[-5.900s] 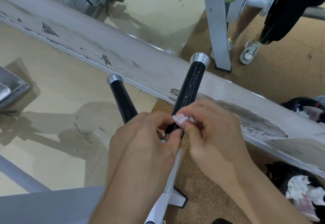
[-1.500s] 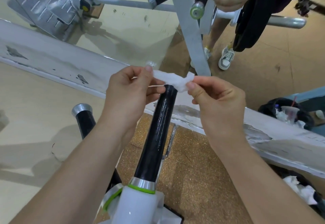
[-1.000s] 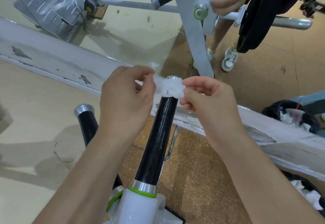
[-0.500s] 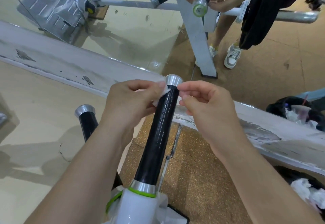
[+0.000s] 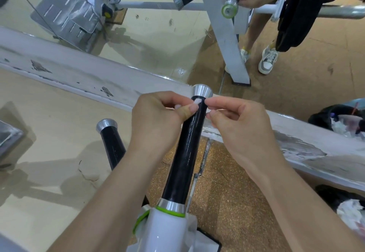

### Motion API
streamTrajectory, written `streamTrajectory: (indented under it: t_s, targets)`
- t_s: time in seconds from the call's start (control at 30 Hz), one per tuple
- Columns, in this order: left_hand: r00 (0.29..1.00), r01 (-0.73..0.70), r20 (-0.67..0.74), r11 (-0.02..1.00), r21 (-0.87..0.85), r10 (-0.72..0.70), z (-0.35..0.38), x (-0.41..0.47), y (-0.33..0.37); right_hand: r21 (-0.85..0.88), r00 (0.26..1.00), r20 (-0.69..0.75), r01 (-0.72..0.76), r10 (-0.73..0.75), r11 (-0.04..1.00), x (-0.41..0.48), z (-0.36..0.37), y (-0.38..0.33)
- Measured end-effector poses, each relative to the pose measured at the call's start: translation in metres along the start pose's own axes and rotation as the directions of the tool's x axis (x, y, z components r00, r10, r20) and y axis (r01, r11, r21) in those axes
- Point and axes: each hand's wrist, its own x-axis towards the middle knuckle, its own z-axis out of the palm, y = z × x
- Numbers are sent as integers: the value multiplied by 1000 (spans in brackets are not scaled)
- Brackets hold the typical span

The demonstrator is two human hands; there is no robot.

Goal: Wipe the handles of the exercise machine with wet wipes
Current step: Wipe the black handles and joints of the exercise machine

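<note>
**Wipe held at the handle's far end**

Nearest, the white machine arm (image 5: 164, 230) ends in a silver collar. From there the black handle (image 5: 185, 162) runs up and away to a silver end cap (image 5: 202, 91). Both hands meet just under that cap. The left hand (image 5: 156, 121), fingers curled, pinches the wipe (image 5: 197, 100) with its thumb against the handle's left side. The right hand (image 5: 237, 125) pinches the wipe's other end at the right side. Only a scrap of wipe shows. The rest of the handle lies toward the person along its long axis, so the coming stroke likely draws back toward the collar, with both hands equally near. A second handle (image 5: 111, 139) stands left, and a scuffed white ledge (image 5: 79, 74) lies beyond.
</note>
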Motion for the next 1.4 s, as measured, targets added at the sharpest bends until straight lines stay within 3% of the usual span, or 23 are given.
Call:
streamTrajectory:
  t_s: [0.17, 0.27, 0.43, 0.6, 0.73, 0.83, 1.03, 1.2, 1.4]
  targets:
    - [962, 273, 111, 897, -347, -250, 4, 11, -7, 13, 1000, -3, -14, 14, 1000, -4, 1, -4]
    - [936, 339, 222, 873, -350, -274, -8, 2, -14, -41, 1000, -3, 27, -28, 999, -5, 2, -6]
    - [924, 378, 256, 789, -485, -285, 5, 19, -11, -123, 996, -4, 89, -90, 988, -7, 3, -6]
    - [851, 486, 420, 778, -399, -316, -4, 12, -25, -262, 984, 35, 179, -175, 948, -9, 3, -2]
    - [885, 435, 374, 781, -449, -278, -6, 16, -19, -328, 970, 67, 244, -236, 912, -14, 5, -3]
    - [909, 414, 298, 725, -551, -292, 4, 16, -14, -296, 967, 71, 255, -245, 920, -16, 6, -3]
    - [871, 482, 327, 764, -429, -366, -6, 5, -20, -265, 981, 108, 187, -164, 946, -21, 2, 4]
    - [902, 432, 258, 741, -514, -346, 4, 3, -14, -266, 975, 141, 206, -174, 942, -27, 3, 9]
    - [935, 335, 240, 872, -357, -261, -22, -11, -21, -167, 955, 262, 188, -141, 968, -44, 7, 11]
